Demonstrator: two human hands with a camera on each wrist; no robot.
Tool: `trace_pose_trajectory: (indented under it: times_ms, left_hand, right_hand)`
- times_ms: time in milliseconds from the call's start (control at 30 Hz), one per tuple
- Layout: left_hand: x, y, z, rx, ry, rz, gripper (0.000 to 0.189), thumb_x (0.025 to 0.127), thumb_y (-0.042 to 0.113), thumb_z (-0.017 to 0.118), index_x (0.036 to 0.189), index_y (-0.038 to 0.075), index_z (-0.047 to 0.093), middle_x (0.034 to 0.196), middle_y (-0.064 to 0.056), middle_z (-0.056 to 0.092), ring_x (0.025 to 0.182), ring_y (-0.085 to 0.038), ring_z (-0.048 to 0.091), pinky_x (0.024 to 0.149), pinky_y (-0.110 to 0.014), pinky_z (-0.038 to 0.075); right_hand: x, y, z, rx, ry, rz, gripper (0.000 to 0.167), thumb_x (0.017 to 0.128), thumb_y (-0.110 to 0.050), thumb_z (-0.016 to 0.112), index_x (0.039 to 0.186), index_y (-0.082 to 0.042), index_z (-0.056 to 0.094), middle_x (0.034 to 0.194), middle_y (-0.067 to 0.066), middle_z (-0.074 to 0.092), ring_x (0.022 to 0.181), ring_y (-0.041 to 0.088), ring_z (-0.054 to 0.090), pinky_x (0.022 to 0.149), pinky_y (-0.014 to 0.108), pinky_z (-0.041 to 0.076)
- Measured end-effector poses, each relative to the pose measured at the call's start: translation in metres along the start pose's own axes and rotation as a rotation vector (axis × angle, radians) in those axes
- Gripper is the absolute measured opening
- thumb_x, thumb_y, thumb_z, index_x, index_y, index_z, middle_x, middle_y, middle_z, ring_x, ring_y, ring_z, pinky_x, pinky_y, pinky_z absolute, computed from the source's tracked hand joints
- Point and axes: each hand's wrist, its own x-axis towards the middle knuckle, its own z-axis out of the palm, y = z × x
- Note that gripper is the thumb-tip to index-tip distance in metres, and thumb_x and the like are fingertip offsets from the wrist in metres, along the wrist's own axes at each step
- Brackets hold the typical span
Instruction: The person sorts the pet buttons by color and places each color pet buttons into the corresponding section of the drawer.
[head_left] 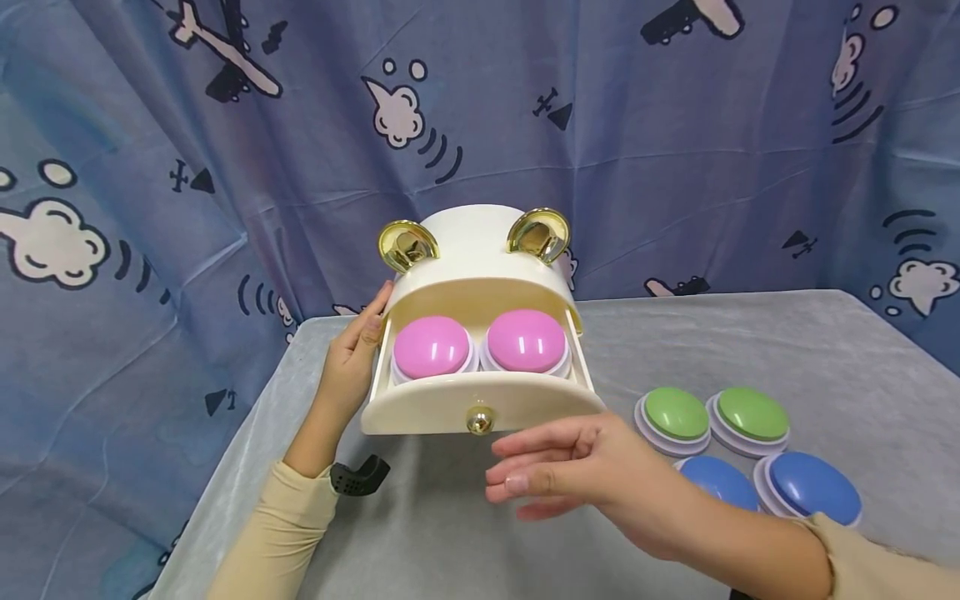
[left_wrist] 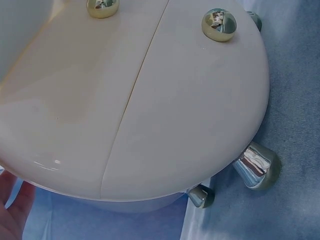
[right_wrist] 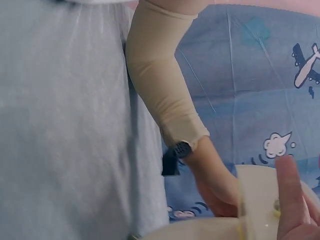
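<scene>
A white rounded box (head_left: 474, 237) with gold ears stands on the table, its upper drawer (head_left: 480, 400) pulled out. Two buzzer buttons with pink domes lie side by side in it, a left one (head_left: 432, 347) and a right one (head_left: 527, 341). At the box's left side my left hand (head_left: 354, 354) rests against the wall with fairly straight fingers. My right hand (head_left: 570, 467) hovers just in front of the drawer, fingers loosely bent and holding nothing, below and right of the gold knob (head_left: 480, 420). In the left wrist view, the lower drawer front (left_wrist: 185, 110) sits closed.
Right of the box, two green buzzer buttons (head_left: 677, 413) lie on the grey cloth-covered table (head_left: 885, 400). Nearer to me are two blue ones (head_left: 813, 486), the left one partly covered by my right arm. A patterned blue curtain (head_left: 480, 100) hangs behind the table.
</scene>
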Motion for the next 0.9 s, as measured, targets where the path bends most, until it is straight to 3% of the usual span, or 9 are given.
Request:
trace_pose_trajectory:
  times_ms: [267,567,700,900]
  left_hand:
    - [0.000,-0.001,-0.001,0.005,-0.005,-0.006,0.043,0.109,0.028,0.037,0.151,0.019,0.045,0.158,0.006,0.040,0.148,-0.009,0.033,0.124,-0.031,0.027]
    - [0.000,-0.001,-0.001,0.008,0.002,-0.002,0.043,0.109,0.028,0.037,0.151,0.018,0.045,0.158,0.005,0.039,0.148,-0.010,0.033,0.124,-0.033,0.026]
    - [0.000,0.000,-0.001,0.014,0.001,0.004,0.043,0.109,0.027,0.037,0.151,0.018,0.045,0.158,0.004,0.039,0.148,-0.010,0.033,0.124,-0.032,0.026]
    - [0.001,0.001,-0.002,0.019,0.002,0.006,0.043,0.110,0.027,0.036,0.151,0.017,0.045,0.159,0.003,0.039,0.148,-0.011,0.034,0.124,-0.032,0.027]
  right_hand:
    - [0.008,0.011,0.007,0.071,0.021,0.041,0.046,0.094,-0.017,0.068,0.131,0.009,0.057,0.112,0.012,0.075,0.103,0.021,0.074,0.087,0.041,0.061]
    - [0.015,0.013,0.016,0.150,0.009,0.085,0.056,0.097,-0.020,0.064,0.138,0.013,0.045,0.121,0.017,0.071,0.110,0.021,0.071,0.090,0.038,0.060]
    - [0.018,0.010,0.020,0.172,0.027,0.103,0.049,0.098,-0.022,0.062,0.134,0.010,0.049,0.121,0.016,0.071,0.113,0.021,0.070,0.091,0.035,0.059]
    - [0.026,0.008,0.022,0.295,0.071,0.147,0.037,0.099,-0.024,0.062,0.127,0.000,0.056,0.115,0.009,0.074,0.109,0.017,0.071,0.093,0.029,0.058]
